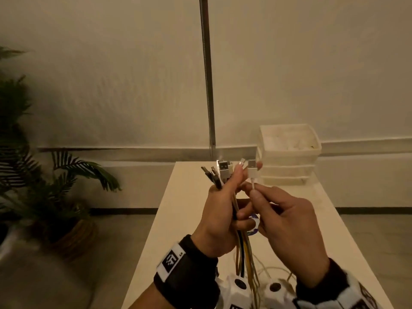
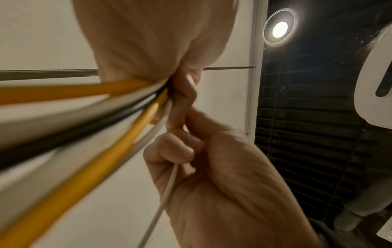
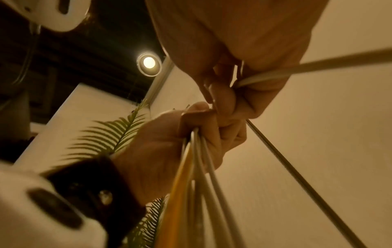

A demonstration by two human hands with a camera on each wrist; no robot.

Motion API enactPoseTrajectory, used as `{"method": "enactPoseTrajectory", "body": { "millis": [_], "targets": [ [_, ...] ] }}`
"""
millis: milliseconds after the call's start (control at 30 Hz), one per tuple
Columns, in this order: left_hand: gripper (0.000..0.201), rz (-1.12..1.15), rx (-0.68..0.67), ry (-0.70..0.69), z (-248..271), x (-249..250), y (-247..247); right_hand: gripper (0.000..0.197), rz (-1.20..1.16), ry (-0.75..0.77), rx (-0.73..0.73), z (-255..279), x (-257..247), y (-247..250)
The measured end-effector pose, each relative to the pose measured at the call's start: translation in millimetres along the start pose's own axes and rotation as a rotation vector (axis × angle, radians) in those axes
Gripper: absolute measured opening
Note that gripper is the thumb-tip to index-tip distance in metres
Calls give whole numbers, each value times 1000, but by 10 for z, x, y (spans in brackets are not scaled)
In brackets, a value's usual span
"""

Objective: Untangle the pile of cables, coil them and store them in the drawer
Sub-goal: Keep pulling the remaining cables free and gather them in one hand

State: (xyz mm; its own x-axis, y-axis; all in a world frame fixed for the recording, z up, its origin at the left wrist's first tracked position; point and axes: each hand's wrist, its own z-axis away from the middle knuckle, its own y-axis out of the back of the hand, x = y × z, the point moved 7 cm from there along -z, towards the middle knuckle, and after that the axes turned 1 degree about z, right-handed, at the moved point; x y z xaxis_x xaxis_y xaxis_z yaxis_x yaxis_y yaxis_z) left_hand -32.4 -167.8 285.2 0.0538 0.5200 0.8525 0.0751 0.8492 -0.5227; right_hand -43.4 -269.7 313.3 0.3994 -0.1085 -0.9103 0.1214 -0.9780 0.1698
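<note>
Pale walls back a white worktop [image 1: 189, 219] with stacked drawers [image 1: 289, 152] at its far right and a plant [image 1: 73, 175] left. Left hand [image 1: 219, 221] grips a cable bundle [image 1: 244, 248] upright; right hand [image 1: 287, 228] fingers [image 1: 256, 195] pinch one white cable [image 1: 253, 172] beside it.

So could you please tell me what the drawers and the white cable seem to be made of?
Drawers: probably translucent white plastic; the walls look milky and faintly glossy. White cable: likely smooth plastic sheath with a shiny metal plug tip; the right hand pinches it.
</note>
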Motion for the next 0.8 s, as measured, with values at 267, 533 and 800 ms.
{"method": "enactPoseTrajectory", "body": {
  "millis": [267,533,800],
  "targets": [
    [38,-220,113,-122,47,-18,24,21,350,185,1,-10,48,-54],
    [49,84,248,-243,-36,415,430,20,222,37,-376,339,293,0],
    [32,-380,4,-71,108,558,362,39,69,-535,-475,177,927,437]
  ]
}}
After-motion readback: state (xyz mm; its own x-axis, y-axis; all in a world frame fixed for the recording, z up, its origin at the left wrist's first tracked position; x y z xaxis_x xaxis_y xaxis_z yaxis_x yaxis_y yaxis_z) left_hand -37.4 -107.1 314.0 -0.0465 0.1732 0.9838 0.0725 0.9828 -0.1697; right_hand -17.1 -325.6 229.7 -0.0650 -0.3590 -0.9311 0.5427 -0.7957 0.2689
